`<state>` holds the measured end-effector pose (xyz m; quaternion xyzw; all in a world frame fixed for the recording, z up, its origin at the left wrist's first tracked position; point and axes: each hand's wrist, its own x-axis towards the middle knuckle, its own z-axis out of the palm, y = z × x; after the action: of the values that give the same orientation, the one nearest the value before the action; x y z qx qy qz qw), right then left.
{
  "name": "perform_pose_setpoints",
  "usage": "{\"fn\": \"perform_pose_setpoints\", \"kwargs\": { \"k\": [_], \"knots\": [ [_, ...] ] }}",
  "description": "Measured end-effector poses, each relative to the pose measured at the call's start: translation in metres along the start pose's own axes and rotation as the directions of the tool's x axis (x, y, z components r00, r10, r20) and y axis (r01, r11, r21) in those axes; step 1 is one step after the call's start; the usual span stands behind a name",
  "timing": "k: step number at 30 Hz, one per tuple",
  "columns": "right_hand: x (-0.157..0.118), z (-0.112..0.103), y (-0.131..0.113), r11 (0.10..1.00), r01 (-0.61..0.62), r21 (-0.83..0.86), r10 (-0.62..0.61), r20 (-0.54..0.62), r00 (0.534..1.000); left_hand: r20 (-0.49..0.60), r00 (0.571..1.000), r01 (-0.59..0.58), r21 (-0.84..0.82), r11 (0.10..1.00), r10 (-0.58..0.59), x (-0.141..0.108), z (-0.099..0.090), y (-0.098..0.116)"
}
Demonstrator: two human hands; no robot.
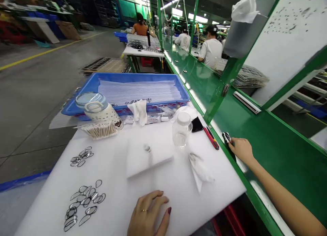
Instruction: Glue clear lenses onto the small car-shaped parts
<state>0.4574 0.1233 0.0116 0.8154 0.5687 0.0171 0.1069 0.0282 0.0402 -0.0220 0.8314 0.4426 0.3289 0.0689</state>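
On the white foam tabletop (112, 167), my left hand (149, 210) hovers or rests with its fingers apart and nothing in them; a ring is on one finger. Before it lies a raised white foam block (145, 157) with a small pale round spot (147, 148) on top. My right hand (241, 149) reaches out over the edge of the green conveyor belt (258, 144). Its fingertips are closed on a small black-and-white oval part (226, 137). Two piles of thin black-rimmed oval rings (88, 196) lie to the left.
A blue tray (120, 76) stands behind a patterned cup (104, 111), cotton swabs (99, 130) and a tube (153, 119). Near the belt are a clear jar (182, 132), crumpled tissue (200, 167) and a red cutter (211, 138). A green post (217, 92) rises there; people sit beyond.
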Motion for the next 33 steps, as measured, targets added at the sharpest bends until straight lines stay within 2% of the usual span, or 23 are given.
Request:
{"fn": "perform_pose_setpoints", "kwargs": {
  "k": [2, 5, 10, 15, 17, 19, 21, 22, 23, 24, 26, 28, 29, 30, 31, 32, 33],
  "knots": [
    [-0.014, -0.003, -0.001, 0.995, -0.093, 0.018, 0.093, 0.036, 0.995, -0.036, 0.999, -0.014, -0.032, 0.999, 0.013, 0.000, -0.003, 0.003],
    [-0.014, -0.011, -0.008, 0.980, -0.193, 0.041, 0.190, 0.053, 0.980, -0.080, 0.997, -0.012, -0.081, 0.997, 0.005, -0.002, -0.007, 0.009],
    [-0.001, -0.017, -0.019, 0.955, -0.275, 0.110, 0.271, 0.047, 0.961, -0.111, 0.992, 0.043, -0.179, 0.983, -0.064, -0.007, -0.010, 0.012],
    [0.002, -0.016, -0.008, 0.931, -0.305, 0.203, 0.309, 0.012, 0.951, -0.100, 0.990, 0.076, -0.231, 0.970, -0.101, -0.009, -0.010, 0.014],
    [-0.003, -0.021, -0.006, 0.932, -0.262, 0.250, 0.284, -0.058, 0.957, -0.066, 0.991, 0.101, -0.241, 0.965, -0.120, -0.009, -0.013, 0.017],
    [-0.014, -0.029, -0.015, 0.937, -0.157, 0.311, 0.217, -0.170, 0.961, -0.011, 0.990, 0.133, -0.254, 0.958, -0.140, -0.007, -0.016, 0.020],
    [-0.035, -0.038, -0.039, 0.927, 0.057, 0.371, 0.057, -0.288, 0.956, 0.037, 0.986, 0.164, -0.258, 0.952, -0.160, -0.006, -0.018, 0.023],
    [-0.049, -0.042, -0.056, 0.896, 0.209, 0.392, -0.073, -0.335, 0.939, 0.053, 0.984, 0.179, -0.253, 0.951, -0.172, -0.006, -0.018, 0.023],
    [-0.064, -0.045, -0.076, 0.832, 0.381, 0.404, -0.236, -0.364, 0.901, 0.060, 0.981, 0.195, -0.242, 0.950, -0.186, -0.006, -0.017, 0.023],
    [-0.080, -0.047, -0.098, 0.735, 0.542, 0.408, -0.410, -0.369, 0.834, 0.055, 0.977, 0.212, -0.226, 0.951, -0.205, -0.006, -0.017, 0.024],
    [-0.107, -0.050, -0.143, 0.507, 0.759, 0.409, -0.676, -0.357, 0.645, 0.025, 0.968, 0.251, -0.188, 0.949, -0.251, -0.007, -0.016, 0.023],
    [-0.123, -0.054, -0.180, 0.228, 0.893, 0.387, -0.864, -0.344, 0.369, 0.001, 0.958, 0.281, -0.176, 0.943, -0.285, -0.010, -0.018, 0.024],
    [-0.126, -0.057, -0.194, 0.143, 0.909, 0.392, -0.895, -0.341, 0.288, 0.007, 0.955, 0.292, -0.186, 0.938, -0.296, -0.013, -0.019, 0.024],
    [-0.125, -0.061, -0.204, 0.084, 0.912, 0.400, -0.911, -0.340, 0.234, 0.021, 0.954, 0.298, -0.200, 0.933, -0.300, -0.016, -0.022, 0.025],
    [-0.122, -0.066, -0.211, 0.078, 0.903, 0.422, -0.903, -0.354, 0.244, 0.037, 0.953, 0.302, -0.213, 0.929, -0.301, -0.021, -0.024, 0.026],
    [-0.117, -0.071, -0.217, 0.117, 0.882, 0.456, -0.869, -0.384, 0.314, 0.050, 0.952, 0.305, -0.221, 0.926, -0.302, -0.025, -0.027, 0.028],
    [-0.109, -0.077, -0.221, 0.172, 0.851, 0.496, -0.810, -0.420, 0.409, 0.058, 0.952, 0.306, -0.225, 0.925, -0.300, -0.030, -0.029, 0.030]
  ]
}}
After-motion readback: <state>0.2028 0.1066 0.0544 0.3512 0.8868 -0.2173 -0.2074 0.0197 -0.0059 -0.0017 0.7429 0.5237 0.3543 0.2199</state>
